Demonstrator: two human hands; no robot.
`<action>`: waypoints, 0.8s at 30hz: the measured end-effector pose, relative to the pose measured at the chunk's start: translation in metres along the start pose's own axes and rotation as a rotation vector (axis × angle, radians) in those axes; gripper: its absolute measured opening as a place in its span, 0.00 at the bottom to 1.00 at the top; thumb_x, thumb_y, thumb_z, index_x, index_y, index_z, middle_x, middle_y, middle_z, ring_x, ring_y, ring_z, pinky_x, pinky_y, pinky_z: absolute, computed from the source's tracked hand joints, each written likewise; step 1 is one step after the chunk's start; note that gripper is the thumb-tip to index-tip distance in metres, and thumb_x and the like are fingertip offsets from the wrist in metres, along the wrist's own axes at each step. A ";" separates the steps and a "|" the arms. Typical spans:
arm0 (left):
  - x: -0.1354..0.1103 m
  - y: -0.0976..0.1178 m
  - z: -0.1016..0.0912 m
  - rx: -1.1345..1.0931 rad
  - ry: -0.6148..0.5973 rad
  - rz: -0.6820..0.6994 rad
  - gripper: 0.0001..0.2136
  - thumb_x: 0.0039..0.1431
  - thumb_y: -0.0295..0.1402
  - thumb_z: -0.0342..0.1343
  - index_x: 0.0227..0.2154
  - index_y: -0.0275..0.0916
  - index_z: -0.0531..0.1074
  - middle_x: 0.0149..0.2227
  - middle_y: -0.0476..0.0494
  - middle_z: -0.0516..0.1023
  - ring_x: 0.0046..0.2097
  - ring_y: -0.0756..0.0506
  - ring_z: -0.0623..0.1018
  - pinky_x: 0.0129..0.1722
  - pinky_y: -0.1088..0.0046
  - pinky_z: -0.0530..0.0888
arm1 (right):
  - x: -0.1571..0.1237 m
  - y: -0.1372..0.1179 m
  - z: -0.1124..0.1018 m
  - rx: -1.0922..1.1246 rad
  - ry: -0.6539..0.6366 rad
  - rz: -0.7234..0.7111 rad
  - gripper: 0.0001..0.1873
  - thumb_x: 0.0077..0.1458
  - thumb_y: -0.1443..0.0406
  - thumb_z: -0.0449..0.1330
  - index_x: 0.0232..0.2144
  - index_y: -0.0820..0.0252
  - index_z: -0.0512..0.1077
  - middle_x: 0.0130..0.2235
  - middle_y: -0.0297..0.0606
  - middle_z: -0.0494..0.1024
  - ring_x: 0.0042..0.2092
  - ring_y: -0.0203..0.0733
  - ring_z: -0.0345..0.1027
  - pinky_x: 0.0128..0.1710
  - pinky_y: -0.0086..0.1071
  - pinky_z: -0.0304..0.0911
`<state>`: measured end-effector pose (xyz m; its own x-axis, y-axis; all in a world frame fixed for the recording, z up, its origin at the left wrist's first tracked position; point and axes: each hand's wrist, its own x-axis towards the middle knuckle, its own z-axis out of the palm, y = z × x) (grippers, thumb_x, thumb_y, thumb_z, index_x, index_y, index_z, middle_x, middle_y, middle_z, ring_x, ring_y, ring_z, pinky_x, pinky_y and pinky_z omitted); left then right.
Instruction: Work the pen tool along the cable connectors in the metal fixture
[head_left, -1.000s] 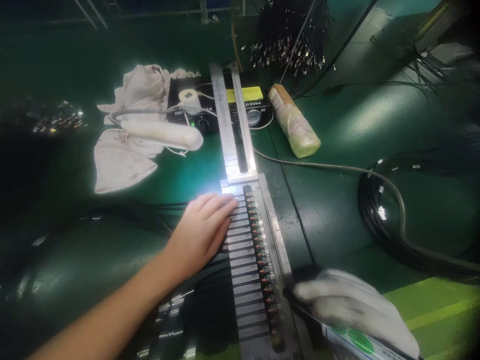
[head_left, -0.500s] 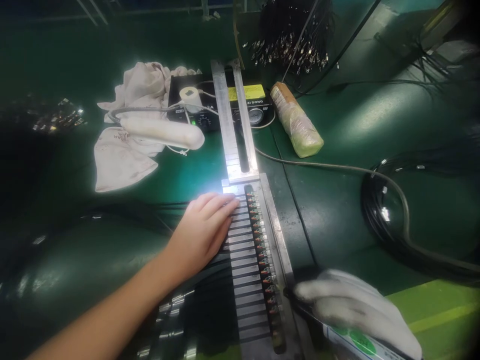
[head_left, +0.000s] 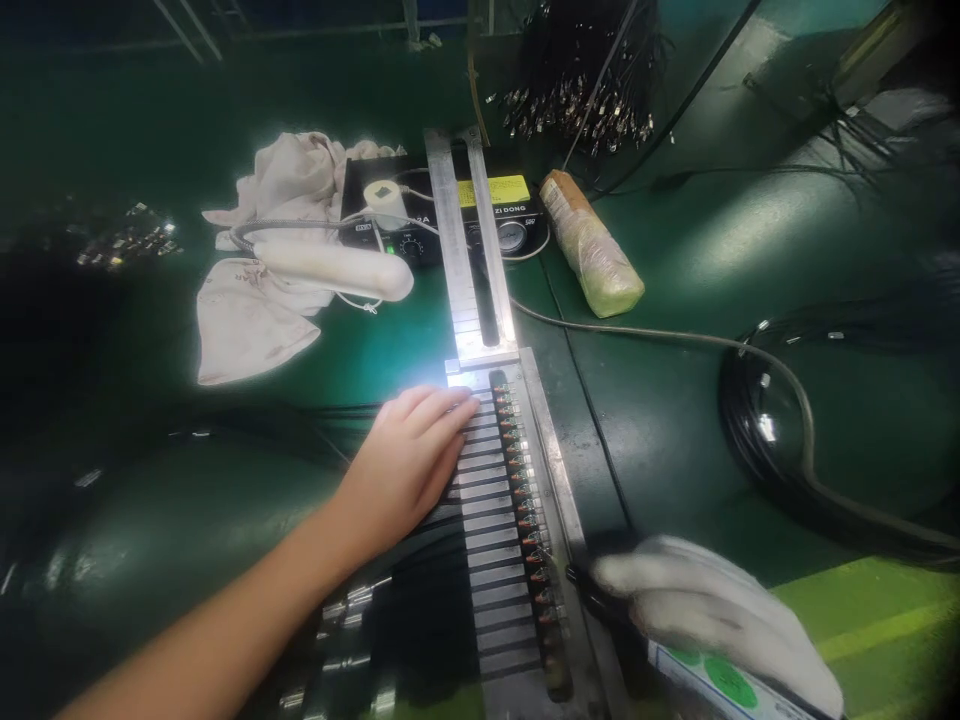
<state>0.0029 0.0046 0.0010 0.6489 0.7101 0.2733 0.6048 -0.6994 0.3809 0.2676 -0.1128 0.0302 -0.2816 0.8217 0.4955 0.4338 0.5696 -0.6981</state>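
My bare left hand lies with its fingers stretched flat across the upper slots of a long metal fixture. Black cables run into the slots from the left, under and beside that hand. Small cable connectors with exposed orange wires line the fixture's channel. In a white glove, my right hand is closed around a dispensing syringe with a black front end and a green sticker. Its thin tip points at the lower connectors; whether it touches one I cannot tell.
Behind the fixture stands a black dispenser box with dial and gauge. White cloths and a white rounded cylinder lie left of it, a plastic-wrapped block right. Cable coils and a hose occupy the right side.
My right hand has shifted slightly with the syringe, and its thin tip now shows over the lower connectors. My left hand has stayed in place. The view has moved a little.
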 end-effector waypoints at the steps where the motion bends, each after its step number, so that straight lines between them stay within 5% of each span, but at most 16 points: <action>1: 0.000 0.000 0.000 -0.001 -0.001 -0.002 0.15 0.69 0.26 0.47 0.57 0.36 0.66 0.56 0.38 0.74 0.55 0.39 0.71 0.53 0.55 0.70 | 0.000 0.001 -0.002 -0.005 -0.014 -0.033 0.13 0.70 0.59 0.50 0.38 0.58 0.71 0.35 0.42 0.82 0.31 0.44 0.79 0.30 0.32 0.74; 13: 0.001 0.001 0.000 -0.009 -0.016 -0.017 0.15 0.69 0.27 0.47 0.56 0.35 0.66 0.56 0.38 0.73 0.55 0.39 0.70 0.53 0.54 0.70 | -0.012 0.001 0.000 0.004 -0.042 -0.042 0.15 0.72 0.62 0.49 0.36 0.57 0.72 0.36 0.38 0.83 0.29 0.39 0.77 0.31 0.30 0.74; 19: 0.000 0.001 -0.002 -0.003 -0.023 -0.015 0.15 0.69 0.26 0.47 0.56 0.36 0.66 0.55 0.37 0.74 0.54 0.39 0.70 0.53 0.53 0.70 | -0.009 -0.014 0.005 0.009 0.045 0.144 0.16 0.69 0.53 0.52 0.37 0.57 0.72 0.37 0.43 0.82 0.31 0.46 0.77 0.33 0.38 0.72; 24: 0.001 -0.001 -0.001 -0.011 -0.023 -0.020 0.15 0.68 0.27 0.47 0.56 0.36 0.66 0.55 0.37 0.74 0.54 0.38 0.70 0.53 0.53 0.70 | -0.009 -0.015 0.008 0.056 0.034 0.143 0.17 0.69 0.53 0.52 0.37 0.57 0.72 0.38 0.42 0.82 0.31 0.44 0.76 0.33 0.37 0.71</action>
<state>0.0031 0.0060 0.0016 0.6476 0.7215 0.2451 0.6125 -0.6842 0.3958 0.2574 -0.1287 0.0320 -0.1912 0.8940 0.4053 0.4184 0.4477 -0.7902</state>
